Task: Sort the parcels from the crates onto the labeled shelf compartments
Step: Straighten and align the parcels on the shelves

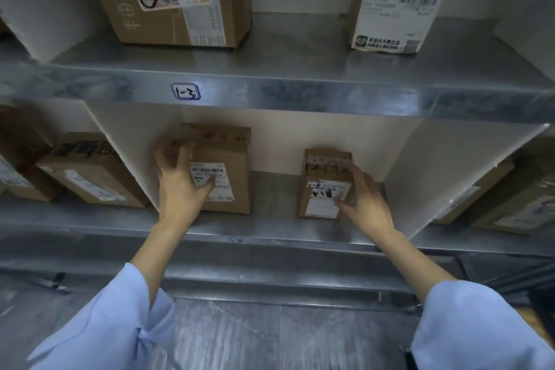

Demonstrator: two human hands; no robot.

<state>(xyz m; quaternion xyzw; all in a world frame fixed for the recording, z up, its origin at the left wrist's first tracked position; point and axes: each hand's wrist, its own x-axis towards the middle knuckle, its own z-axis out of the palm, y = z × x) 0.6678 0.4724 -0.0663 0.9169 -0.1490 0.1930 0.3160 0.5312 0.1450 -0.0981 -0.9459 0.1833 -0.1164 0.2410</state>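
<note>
In the shelf compartment under the tag 1-3, our left hand lay with spread fingers on the big box, at its top left corner. Our right hand pinched the small box by its right side. Both boxes stood upright, each straight ahead of its own hand and well apart from the other.

Left hand: your fingers are blurred; they hide a corner of the large parcel.
Small parcel: your right hand hides its right side; print unreadable.
Marked box: cut off at top.
</note>
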